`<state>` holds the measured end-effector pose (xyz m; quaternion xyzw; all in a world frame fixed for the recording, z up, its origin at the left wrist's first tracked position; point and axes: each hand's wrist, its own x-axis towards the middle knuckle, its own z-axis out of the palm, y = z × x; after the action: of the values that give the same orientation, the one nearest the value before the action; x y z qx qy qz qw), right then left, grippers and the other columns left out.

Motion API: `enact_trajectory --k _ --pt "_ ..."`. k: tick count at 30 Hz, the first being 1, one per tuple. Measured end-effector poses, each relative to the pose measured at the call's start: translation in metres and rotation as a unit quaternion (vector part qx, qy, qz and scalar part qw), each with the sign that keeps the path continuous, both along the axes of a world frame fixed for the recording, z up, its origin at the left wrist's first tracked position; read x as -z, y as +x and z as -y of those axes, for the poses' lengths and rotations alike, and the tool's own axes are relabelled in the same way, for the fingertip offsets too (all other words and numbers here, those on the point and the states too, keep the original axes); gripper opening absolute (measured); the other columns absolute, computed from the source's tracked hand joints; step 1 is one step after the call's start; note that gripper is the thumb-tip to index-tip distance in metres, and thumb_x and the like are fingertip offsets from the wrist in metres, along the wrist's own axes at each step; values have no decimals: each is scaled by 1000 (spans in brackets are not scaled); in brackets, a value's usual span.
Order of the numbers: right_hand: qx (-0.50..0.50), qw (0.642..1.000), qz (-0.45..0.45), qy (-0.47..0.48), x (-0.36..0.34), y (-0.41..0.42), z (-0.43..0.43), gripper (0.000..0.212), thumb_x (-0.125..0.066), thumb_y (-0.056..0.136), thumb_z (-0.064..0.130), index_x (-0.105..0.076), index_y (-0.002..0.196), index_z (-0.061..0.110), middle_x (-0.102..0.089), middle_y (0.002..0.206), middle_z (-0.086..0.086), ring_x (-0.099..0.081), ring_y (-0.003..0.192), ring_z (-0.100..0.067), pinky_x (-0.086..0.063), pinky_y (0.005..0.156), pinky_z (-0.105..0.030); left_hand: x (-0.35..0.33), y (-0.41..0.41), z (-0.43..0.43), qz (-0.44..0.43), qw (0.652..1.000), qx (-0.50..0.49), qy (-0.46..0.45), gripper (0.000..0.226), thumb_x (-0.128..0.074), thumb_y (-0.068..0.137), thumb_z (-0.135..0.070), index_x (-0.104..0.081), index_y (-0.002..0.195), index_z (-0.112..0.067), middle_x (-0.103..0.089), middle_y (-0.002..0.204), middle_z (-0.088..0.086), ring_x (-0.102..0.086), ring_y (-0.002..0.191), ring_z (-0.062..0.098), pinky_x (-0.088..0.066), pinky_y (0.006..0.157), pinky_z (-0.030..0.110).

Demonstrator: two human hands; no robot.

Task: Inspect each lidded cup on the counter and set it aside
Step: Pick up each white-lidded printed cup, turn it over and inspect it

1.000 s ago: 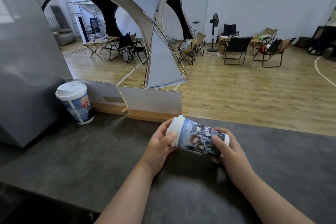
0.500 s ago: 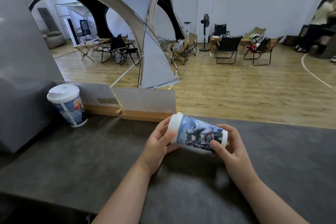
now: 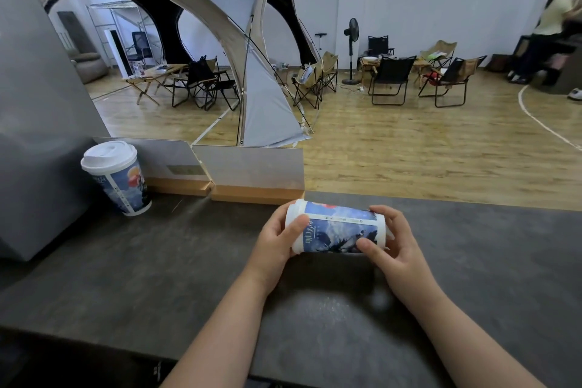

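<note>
A white-lidded paper cup printed with a blue illustrated wrap (image 3: 338, 228) is held on its side just above the dark grey stone-look counter (image 3: 157, 277), slightly right of the frame's centre, lid end pointing left. The left hand (image 3: 277, 238) is closed around the lid end, its thumb laid across the white rim, while the right hand (image 3: 392, 244) is closed around the base end, thumb pressed on the printed wall near the bottom edge. Compared with the picture half a second earlier, a different face of the print is turned upward: a white strip of small marks and a line of pale script are now shown where dark figures were seen before, so the cup has been rolled about its long axis between the two hands. This is judged to mean that the inspection of this cup is under way, with its wall being checked all round, and that setting it aside is not yet done. A second lidded paper cup with a blue and orange print (image 3: 118, 178) is left standing upright at the left of the frame, beside the low pale grey panel on a wooden base (image 3: 252, 167); whether it has already been inspected cannot be told
</note>
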<state>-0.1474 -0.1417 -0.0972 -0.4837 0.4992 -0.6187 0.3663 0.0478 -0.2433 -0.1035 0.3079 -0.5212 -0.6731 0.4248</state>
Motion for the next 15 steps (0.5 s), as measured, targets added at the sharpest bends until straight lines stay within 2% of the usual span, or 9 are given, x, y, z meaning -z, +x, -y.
enact_trajectory --k 2,4,6,9,11,13,15 --pt "6 1000 -9 7 0 1 1 54 -77 81 20 -49 127 24 -69 111 -4 -71 90 -12 -56 71 -21 0 1 0 4 1000 -1 0 61 -75 75 -43 -59 129 -19 -71 122 13 -69 112 33 -54 97 53" --pt "30 999 -12 18 0 2 4 52 -78 82 26 -50 127 21 -68 113 -6 -69 72 -9 -52 59 -20 0 3 0 -20 1000 6 12 60 -75 78 -36 -56 132 -18 -70 123 13 -68 113 32 -56 95 49" --pt "37 999 -15 17 1 1 5 47 -77 82 30 -53 121 21 -69 111 -10 -67 64 -15 -51 53 -25 -1 4 1 -38 999 13 22 63 -76 77 -34 -54 134 -20 -69 125 11 -68 113 30 -57 92 46" --pt "25 1000 8 3 2 0 1 54 -80 80 19 -51 125 23 -67 115 -4 -72 84 -15 -55 63 -24 -4 3 2 -32 999 12 34 68 -74 74 -46 -55 135 -21 -67 127 12 -67 113 30 -56 92 50" --pt "8 1000 16 0 2 -1 0 57 -74 80 10 -48 128 23 -65 117 -1 -71 93 -12 -56 69 -22 -5 3 3 -28 999 5 39 62 -71 80 -48 -57 133 -20 -68 126 13 -67 114 32 -58 88 47" --pt "7 1000 5 7 0 -1 0 55 -71 82 12 -48 130 23 -65 116 -1 -70 90 -9 -55 68 -22 -4 3 2 -33 999 0 38 52 -68 85 -39 -58 132 -18 -68 124 13 -67 114 34 -60 85 45" --pt "31 999 -10 18 -1 0 2 54 -78 82 23 -51 129 22 -66 111 -5 -69 79 -7 -55 63 -23 -2 4 1 -45 998 1 34 49 -67 86 -29 -57 132 -17 -68 125 14 -67 112 34 -60 86 45"
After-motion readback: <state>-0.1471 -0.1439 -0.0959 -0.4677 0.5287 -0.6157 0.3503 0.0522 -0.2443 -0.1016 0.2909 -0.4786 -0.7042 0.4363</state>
